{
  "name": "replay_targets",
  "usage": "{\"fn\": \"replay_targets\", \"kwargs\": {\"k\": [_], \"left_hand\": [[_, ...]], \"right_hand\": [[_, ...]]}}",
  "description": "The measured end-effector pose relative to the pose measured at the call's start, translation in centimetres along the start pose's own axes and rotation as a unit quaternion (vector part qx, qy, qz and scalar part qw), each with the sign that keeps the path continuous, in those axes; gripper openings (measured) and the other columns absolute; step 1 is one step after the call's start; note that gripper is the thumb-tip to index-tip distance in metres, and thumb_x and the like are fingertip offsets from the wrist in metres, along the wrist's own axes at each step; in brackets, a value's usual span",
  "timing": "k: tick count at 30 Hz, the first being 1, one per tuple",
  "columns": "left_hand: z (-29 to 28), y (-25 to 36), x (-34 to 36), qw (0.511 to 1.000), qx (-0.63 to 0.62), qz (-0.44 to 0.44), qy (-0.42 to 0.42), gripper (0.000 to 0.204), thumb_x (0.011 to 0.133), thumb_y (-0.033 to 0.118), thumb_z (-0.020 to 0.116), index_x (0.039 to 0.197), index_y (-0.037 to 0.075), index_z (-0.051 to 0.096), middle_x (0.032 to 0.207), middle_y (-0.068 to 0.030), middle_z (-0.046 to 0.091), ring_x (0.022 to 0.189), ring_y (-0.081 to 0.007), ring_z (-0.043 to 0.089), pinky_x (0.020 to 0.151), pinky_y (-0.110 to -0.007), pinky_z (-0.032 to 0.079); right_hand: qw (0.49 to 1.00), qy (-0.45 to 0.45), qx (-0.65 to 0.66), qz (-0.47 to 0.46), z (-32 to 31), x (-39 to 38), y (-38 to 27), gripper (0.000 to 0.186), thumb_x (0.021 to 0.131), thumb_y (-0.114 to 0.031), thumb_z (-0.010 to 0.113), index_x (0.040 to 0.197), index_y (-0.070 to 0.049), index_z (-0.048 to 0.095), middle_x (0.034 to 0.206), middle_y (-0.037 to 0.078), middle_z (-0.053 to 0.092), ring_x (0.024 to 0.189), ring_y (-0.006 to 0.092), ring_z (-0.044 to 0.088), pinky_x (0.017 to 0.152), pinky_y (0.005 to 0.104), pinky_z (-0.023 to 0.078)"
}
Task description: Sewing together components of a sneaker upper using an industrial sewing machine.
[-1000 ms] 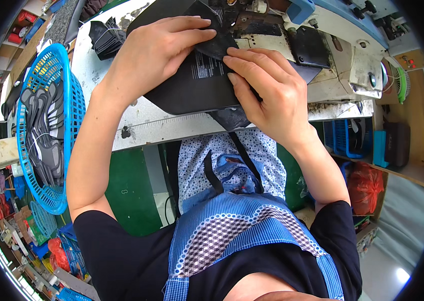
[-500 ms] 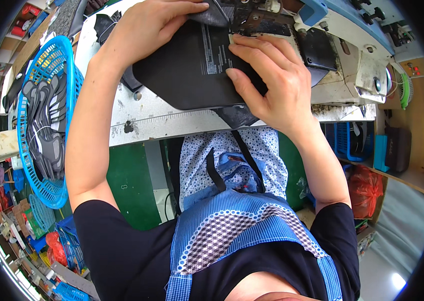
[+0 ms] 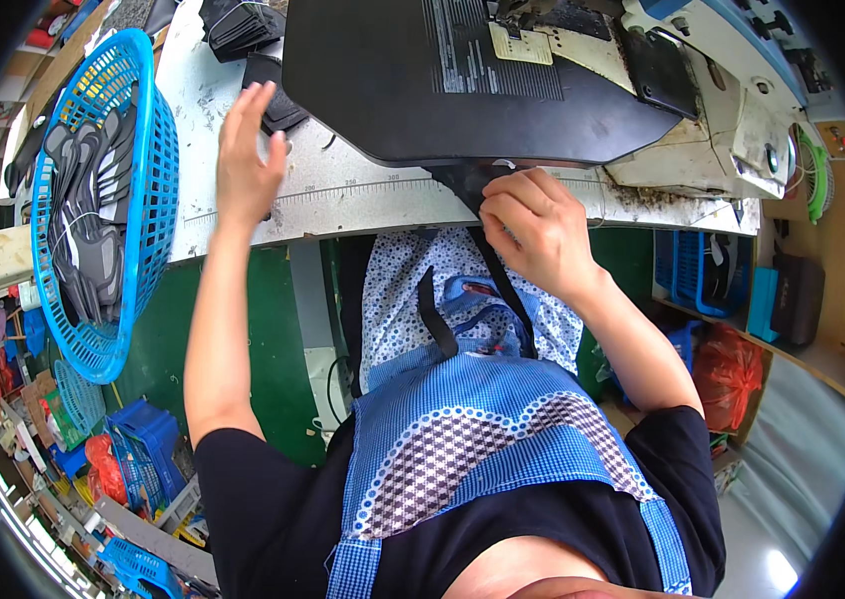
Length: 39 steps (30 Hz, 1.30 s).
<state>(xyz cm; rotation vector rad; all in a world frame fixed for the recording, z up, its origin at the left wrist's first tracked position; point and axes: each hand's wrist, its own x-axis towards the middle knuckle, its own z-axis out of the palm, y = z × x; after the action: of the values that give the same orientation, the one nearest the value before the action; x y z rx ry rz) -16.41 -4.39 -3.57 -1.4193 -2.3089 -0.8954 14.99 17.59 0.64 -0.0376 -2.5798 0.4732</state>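
My left hand (image 3: 248, 155) hovers with its fingers spread over the white worktable (image 3: 342, 195), just beside a small black piece (image 3: 278, 90) lying there. At the table's near edge my right hand (image 3: 532, 225) is closed on a black strap (image 3: 477, 195) that hangs down toward my lap. A large black panel (image 3: 462, 90) lies across the sewing machine bed (image 3: 702, 130) above both hands. A stack of black pieces (image 3: 238, 25) sits at the table's far left.
A blue plastic basket (image 3: 158, 180) holding several black and grey shoe pieces stands left of the table. Blue crates (image 3: 148, 434) and clutter fill the floor at lower left. More blue bins (image 3: 702, 275) and a red bag (image 3: 732, 364) sit at right.
Both hands have left the black panel. My left hand swung left toward the small black piece, and my right hand dropped to the table edge and took hold of the strap.
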Motion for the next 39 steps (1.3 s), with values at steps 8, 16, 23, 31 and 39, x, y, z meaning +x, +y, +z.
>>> {"fn": "replay_targets", "kwargs": {"k": [8, 16, 23, 31, 39], "left_hand": [[2.4, 14.5, -3.7, 0.952, -0.218, 0.208, -0.053, 0.031, 0.080, 0.004, 0.083, 0.110, 0.008, 0.077, 0.111, -0.0093, 0.076, 0.105, -0.0300, 0.073, 0.089, -0.041, 0.061], [3.3, 17.8, -1.7, 0.964, -0.152, 0.187, -0.109, 0.048, 0.089, 0.028, 0.083, 0.130, 0.007, 0.071, 0.128, -0.0127, 0.071, 0.110, -0.0323, 0.069, 0.093, -0.045, 0.057], [-3.0, 22.6, 3.7, 0.933, -0.224, 0.243, 0.144, 0.046, 0.080, 0.004, 0.082, 0.125, 0.011, 0.072, 0.128, -0.0113, 0.072, 0.116, -0.0267, 0.069, 0.094, -0.043, 0.056], [-5.6, 19.4, 8.8, 0.968, -0.156, 0.173, -0.094, 0.045, 0.084, -0.011, 0.069, 0.126, 0.004, 0.075, 0.130, -0.0139, 0.076, 0.120, -0.0350, 0.073, 0.098, -0.043, 0.061], [-5.0, 17.4, 10.8, 0.950, -0.224, 0.173, -0.129, 0.054, 0.080, -0.019, 0.057, 0.128, 0.002, 0.069, 0.135, -0.0196, 0.073, 0.126, -0.0396, 0.071, 0.106, -0.044, 0.059]], "right_hand": [[0.984, 0.001, 0.113, 0.137, 0.1, 1.0, -0.3, 0.014, 0.087, -0.004, 0.075, 0.098, -0.006, 0.068, 0.101, 0.012, 0.071, 0.087, 0.0338, 0.070, 0.078, 0.0440, 0.058], [0.984, 0.030, 0.176, 0.018, -9.1, 2.4, -4.9, 0.009, 0.091, 0.005, 0.068, 0.099, 0.007, 0.066, 0.118, 0.026, 0.078, 0.095, 0.0354, 0.079, 0.080, 0.0388, 0.065], [0.989, 0.115, -0.083, -0.050, -11.2, 7.4, -2.9, 0.028, 0.076, 0.007, 0.073, 0.104, 0.000, 0.075, 0.095, 0.009, 0.077, 0.081, 0.0281, 0.074, 0.070, 0.0368, 0.061], [0.995, 0.086, -0.041, 0.007, -9.7, 7.0, -1.4, 0.046, 0.072, 0.004, 0.074, 0.117, -0.004, 0.077, 0.123, 0.013, 0.076, 0.100, 0.0323, 0.070, 0.092, 0.0427, 0.058], [0.989, 0.150, 0.021, -0.007, -7.5, 7.6, -1.1, 0.044, 0.073, 0.001, 0.077, 0.117, -0.005, 0.077, 0.117, 0.013, 0.077, 0.096, 0.0317, 0.075, 0.082, 0.0408, 0.062]]}}
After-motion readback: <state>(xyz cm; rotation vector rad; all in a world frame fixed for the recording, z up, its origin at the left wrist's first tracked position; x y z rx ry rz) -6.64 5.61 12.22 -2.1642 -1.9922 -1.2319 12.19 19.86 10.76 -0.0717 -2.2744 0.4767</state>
